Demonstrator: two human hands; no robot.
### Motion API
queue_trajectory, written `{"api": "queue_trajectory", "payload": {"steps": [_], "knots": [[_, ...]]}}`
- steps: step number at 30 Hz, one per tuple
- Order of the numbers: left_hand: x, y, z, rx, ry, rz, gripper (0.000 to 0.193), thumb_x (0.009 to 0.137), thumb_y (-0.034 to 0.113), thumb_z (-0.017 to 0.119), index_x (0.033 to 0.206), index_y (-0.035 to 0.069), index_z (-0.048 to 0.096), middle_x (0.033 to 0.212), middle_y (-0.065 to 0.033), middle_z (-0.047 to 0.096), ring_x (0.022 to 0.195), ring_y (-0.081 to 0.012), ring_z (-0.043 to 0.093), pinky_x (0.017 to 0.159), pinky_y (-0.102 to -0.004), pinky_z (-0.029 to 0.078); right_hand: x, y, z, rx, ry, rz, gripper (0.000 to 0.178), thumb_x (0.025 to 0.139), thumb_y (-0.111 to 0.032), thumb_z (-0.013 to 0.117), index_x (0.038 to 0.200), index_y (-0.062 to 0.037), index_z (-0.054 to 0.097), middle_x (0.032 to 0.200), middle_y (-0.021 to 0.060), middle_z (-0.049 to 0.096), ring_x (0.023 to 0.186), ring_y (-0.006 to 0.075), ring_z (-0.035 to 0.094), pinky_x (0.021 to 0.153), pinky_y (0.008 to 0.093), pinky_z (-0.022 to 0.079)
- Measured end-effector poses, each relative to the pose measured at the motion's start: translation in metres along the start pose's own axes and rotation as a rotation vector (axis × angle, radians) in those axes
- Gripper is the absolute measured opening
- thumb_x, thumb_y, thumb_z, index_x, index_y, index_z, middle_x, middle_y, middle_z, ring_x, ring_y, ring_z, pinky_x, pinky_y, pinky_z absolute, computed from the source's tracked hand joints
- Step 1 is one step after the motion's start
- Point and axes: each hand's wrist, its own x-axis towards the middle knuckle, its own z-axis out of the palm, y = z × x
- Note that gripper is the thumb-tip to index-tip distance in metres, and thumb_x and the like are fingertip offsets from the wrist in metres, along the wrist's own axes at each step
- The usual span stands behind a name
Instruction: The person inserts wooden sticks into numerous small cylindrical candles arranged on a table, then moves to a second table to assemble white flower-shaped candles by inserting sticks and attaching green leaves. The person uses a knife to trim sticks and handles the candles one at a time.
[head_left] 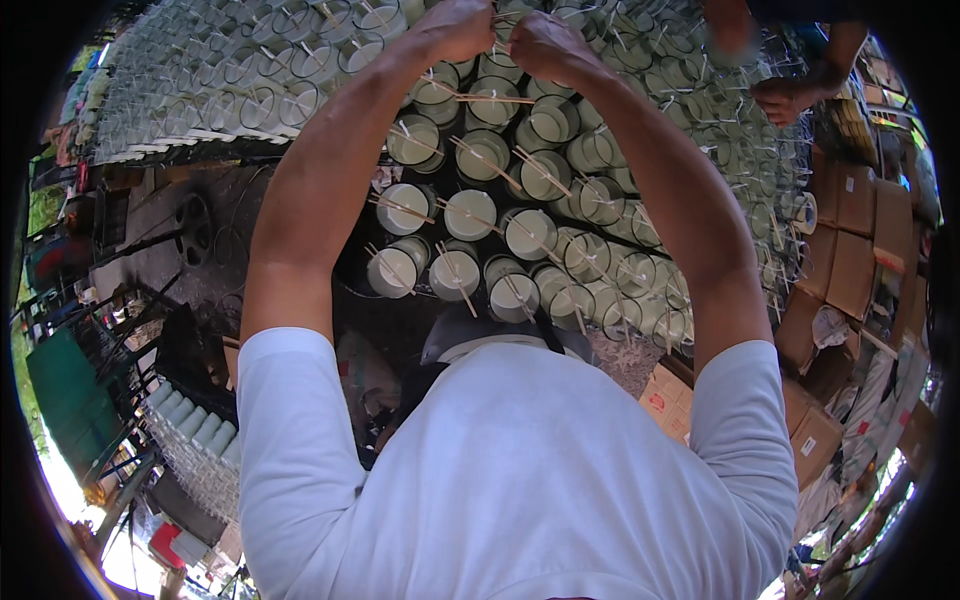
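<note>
Hands (545, 45) just apart at close-set jars (490, 113); slim gaps between.

Daylight Flared Around a Dim Workspace

From where I stood, daylight burned out to white at the lower left and lower right, while the middle left stayed murky. The white shirt (540, 460) looked softly bright, faintly bluish, at bottom centre; above it, glass jars (530, 235) glinted along their rims. At the upper right, a co-worker (732, 30) was partly blurred. Brown cartons (853, 272) curved along the right, before the round black border.
</note>
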Motion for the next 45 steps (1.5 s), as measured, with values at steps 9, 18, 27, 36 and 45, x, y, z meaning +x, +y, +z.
{"api": "queue_trajectory", "payload": {"steps": [9, 18, 27, 36, 45], "knots": [[-0.004, 0.013, -0.015, 0.054, -0.018, -0.001, 0.024, 0.082, 0.021, 0.069, 0.090, -0.001, 0.072, 0.089, -0.0258, 0.070, 0.086, -0.0382, 0.071, 0.073, -0.0490, 0.055, -0.008, -0.008, 0.006, 0.424, 0.224, -0.038, 0.022, 0.090, -0.012, 0.060, 0.107, -0.0078, 0.073, 0.098, 0.0155, 0.072, 0.089, 0.0303, 0.069, 0.077, 0.0434, 0.054], [0.006, 0.012, -0.008, 0.122, -0.023, 0.137, 0.016, 0.074, 0.012, 0.067, 0.078, -0.003, 0.073, 0.080, -0.0244, 0.070, 0.079, -0.0360, 0.071, 0.069, -0.0462, 0.056, -0.034, 0.027, 0.010, -0.072, 0.339, -0.143, 0.020, 0.093, -0.028, 0.066, 0.106, -0.0202, 0.078, 0.105, 0.0079, 0.070, 0.105, 0.0299, 0.065, 0.092, 0.0453, 0.051], [0.007, 0.019, -0.004, 0.187, -0.076, 0.153, 0.017, 0.073, 0.010, 0.067, 0.081, -0.003, 0.075, 0.081, -0.0251, 0.071, 0.080, -0.0373, 0.073, 0.068, -0.0460, 0.057, -0.031, 0.007, 0.014, -0.168, 0.320, -0.100, 0.022, 0.094, -0.032, 0.060, 0.103, -0.0235, 0.079, 0.106, 0.0048, 0.072, 0.106, 0.0258, 0.066, 0.096, 0.0444, 0.045], [0.002, 0.029, -0.008, 0.008, -0.159, 0.089, 0.025, 0.083, 0.016, 0.068, 0.093, -0.006, 0.073, 0.088, -0.0254, 0.071, 0.084, -0.0358, 0.072, 0.069, -0.0465, 0.056, -0.028, 0.011, 0.017, -0.153, 0.343, -0.091, 0.023, 0.094, -0.034, 0.060, 0.104, -0.0239, 0.078, 0.109, 0.0052, 0.072, 0.108, 0.0269, 0.065, 0.097, 0.0459, 0.047], [-0.056, 0.052, -0.066, -0.579, -0.069, -0.228, 0.017, 0.090, 0.017, 0.064, 0.095, 0.002, 0.069, 0.077, -0.0129, 0.065, 0.072, -0.0225, 0.063, 0.064, -0.0382, 0.048, -0.058, 0.008, -0.013, 0.083, 0.459, -0.082, 0.036, 0.093, -0.037, 0.071, 0.120, -0.0148, 0.074, 0.106, 0.0065, 0.072, 0.097, 0.0247, 0.068, 0.088, 0.0416, 0.050]]}}
